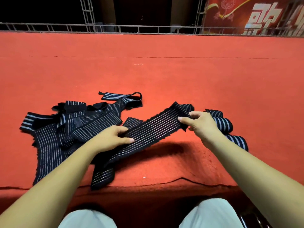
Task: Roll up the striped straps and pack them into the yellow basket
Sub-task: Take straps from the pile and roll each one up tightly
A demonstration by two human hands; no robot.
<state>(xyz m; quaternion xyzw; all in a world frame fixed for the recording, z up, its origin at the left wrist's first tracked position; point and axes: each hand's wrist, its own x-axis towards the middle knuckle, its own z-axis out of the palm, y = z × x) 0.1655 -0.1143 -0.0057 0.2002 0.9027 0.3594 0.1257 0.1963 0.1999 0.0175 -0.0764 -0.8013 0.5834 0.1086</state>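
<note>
Strap (pixel 154 129) between left grip (pixel 113 137) and right grip (pixel 200 124)

Rolled straps (pixel 222 123) partly behind right hand (pixel 201 126); banner (pixel 256 14) cut by top, right edges.

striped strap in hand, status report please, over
Left hand and right hand both grip the strap, stretched out between them. Loose straps piled left, rolled ones right. Yellow basket not in view.
</note>
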